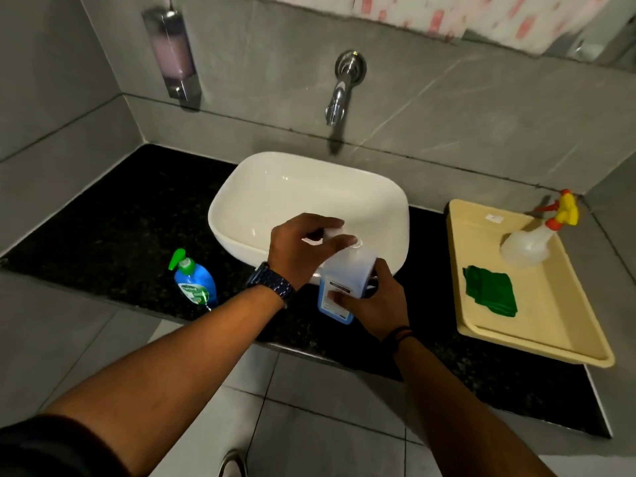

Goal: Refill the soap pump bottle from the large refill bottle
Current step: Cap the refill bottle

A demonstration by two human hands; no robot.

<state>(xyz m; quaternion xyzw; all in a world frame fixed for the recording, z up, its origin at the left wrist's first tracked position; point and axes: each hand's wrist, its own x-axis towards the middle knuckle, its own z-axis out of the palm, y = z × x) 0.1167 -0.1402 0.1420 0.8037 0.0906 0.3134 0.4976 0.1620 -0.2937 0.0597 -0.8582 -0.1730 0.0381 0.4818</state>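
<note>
The large refill bottle [346, 275], clear with blue liquid low down and a white label, stands on the black counter in front of the basin. My right hand [373, 301] grips its lower body. My left hand [303, 251] is just above its neck, fingers closed on a small white cap [334, 232]. The bottle's mouth shows beside my fingertips. The soap pump bottle [194, 280], blue with a green pump head, stands on the counter to the left, apart from both hands.
A white basin [309, 197] sits behind the bottles under a wall tap [339, 91]. At the right, a beige tray [530, 325] holds a green cloth [490, 290] and a spray bottle [537, 235]. A wall soap dispenser [172, 53] hangs at top left.
</note>
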